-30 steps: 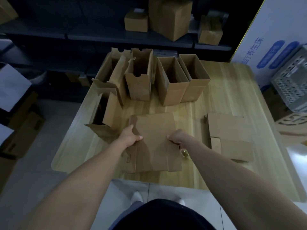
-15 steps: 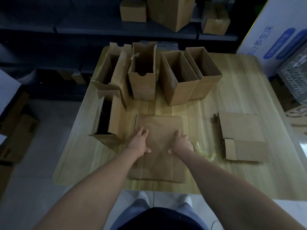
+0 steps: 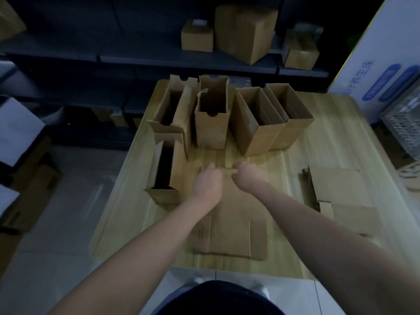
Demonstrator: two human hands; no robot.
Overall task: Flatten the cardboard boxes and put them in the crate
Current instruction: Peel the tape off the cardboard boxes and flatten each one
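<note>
Reaching across the flattened box [image 3: 229,223] at frame centre, I have my left hand [image 3: 208,181] and right hand [image 3: 246,178] close together at its far edge; blur hides whether they grip it. Upright boxes [image 3: 212,119] stand above, the crate [image 3: 402,130] at the right edge.

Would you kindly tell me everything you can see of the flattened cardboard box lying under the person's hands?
The flattened box is plain brown cardboard, lying flat on the wooden table near its front edge. Crease lines divide it into panels, with a small dark print on the left one. The left hand and right hand touch its far edge; blur hides whether they grip.
</note>
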